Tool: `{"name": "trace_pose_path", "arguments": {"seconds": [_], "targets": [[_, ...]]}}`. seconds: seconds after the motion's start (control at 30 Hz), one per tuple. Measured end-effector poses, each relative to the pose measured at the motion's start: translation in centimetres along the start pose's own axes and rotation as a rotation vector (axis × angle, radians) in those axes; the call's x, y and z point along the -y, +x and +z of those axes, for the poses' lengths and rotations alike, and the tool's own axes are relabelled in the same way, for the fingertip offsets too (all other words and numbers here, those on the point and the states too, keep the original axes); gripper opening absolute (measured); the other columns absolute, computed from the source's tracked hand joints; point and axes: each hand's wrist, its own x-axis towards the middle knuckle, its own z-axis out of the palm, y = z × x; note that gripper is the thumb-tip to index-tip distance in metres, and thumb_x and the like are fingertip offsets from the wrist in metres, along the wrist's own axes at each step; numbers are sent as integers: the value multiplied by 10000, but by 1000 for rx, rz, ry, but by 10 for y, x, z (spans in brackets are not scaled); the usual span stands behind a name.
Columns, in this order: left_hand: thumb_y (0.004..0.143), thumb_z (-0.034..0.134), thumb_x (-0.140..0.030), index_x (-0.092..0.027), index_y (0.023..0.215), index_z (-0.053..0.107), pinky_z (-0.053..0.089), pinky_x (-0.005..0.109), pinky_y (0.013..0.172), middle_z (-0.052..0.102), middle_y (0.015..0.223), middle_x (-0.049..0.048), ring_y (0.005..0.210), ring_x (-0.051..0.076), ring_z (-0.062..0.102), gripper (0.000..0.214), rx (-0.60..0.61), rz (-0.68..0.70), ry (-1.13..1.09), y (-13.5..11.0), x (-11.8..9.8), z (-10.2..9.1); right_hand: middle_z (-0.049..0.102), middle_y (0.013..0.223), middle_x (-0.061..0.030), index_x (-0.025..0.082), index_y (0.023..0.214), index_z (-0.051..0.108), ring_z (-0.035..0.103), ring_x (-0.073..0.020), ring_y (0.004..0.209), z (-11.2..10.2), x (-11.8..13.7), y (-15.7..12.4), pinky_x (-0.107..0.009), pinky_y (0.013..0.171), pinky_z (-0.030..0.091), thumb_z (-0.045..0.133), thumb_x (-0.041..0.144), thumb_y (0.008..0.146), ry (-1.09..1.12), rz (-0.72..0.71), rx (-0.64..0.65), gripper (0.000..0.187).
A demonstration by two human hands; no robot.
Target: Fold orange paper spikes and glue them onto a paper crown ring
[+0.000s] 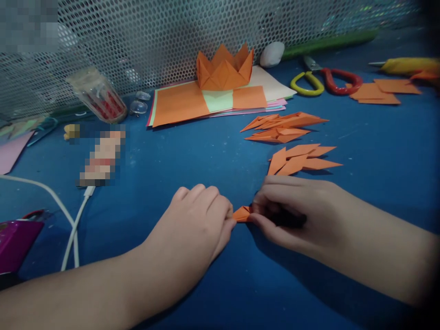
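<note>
Folded orange paper (242, 214): was pinched at opposite ends by left hand (199, 222) and right hand (292, 208), below the frame's centre. Beyond, saw orange folded pieces (295, 160) right of centre; farther, upper centre, a paper crown (225, 73).

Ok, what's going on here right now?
A person's left hand and right hand hold a small folded orange paper piece between them, one at each end. Beyond the right hand, pointed orange paper pieces lie in two groups on the blue table. Farther back, an orange paper crown stands on a stack of coloured sheets.
</note>
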Motion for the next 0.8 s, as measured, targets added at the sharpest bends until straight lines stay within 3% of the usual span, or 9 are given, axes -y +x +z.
{"name": "trace_pose_path", "arguments": {"seconds": [0.3, 0.5, 0.63, 0.7, 0.8], "targets": [[1002, 626, -105, -218, 926, 611, 393, 415, 854, 634, 1001, 16, 984, 258, 533, 137, 130, -359, -535, 4, 2, -7, 553, 547, 40, 224, 678, 643, 482, -82, 431, 0, 0, 2, -205, 438, 366, 602, 198, 859, 44, 39, 5, 187], [989, 597, -79, -253, 940, 622, 364, 434, 888, 632, 1008, -10, 1016, 255, 519, 182, 99, -382, -598, 3, 3, -8, 523, 537, 47, 231, 677, 591, 450, -83, 427, 3, 2, 4, -209, 426, 333, 574, 168, 822, 16, 32, -12, 159], [954, 594, -40, -255, 927, 616, 365, 448, 918, 623, 973, -21, 1025, 253, 511, 218, 152, -438, -642, 5, 3, -13, 444, 527, 74, 240, 759, 583, 388, -87, 426, 5, 1, 2, -209, 419, 300, 579, 160, 810, 11, 49, -73, 95], [932, 596, -20, -256, 929, 618, 369, 451, 934, 624, 969, -25, 1029, 248, 514, 237, 183, -469, -662, 7, 3, -16, 476, 552, 62, 239, 817, 623, 430, -105, 470, 6, 0, 0, -223, 453, 337, 639, 223, 843, 1, 100, -40, 34], [919, 608, -33, -258, 940, 643, 376, 452, 941, 636, 981, -22, 1034, 247, 527, 229, 185, -500, -659, 9, 3, -18, 543, 607, 31, 238, 884, 683, 500, -135, 553, 7, -4, -6, -248, 515, 394, 730, 374, 870, -28, 163, -15, 144]]}}
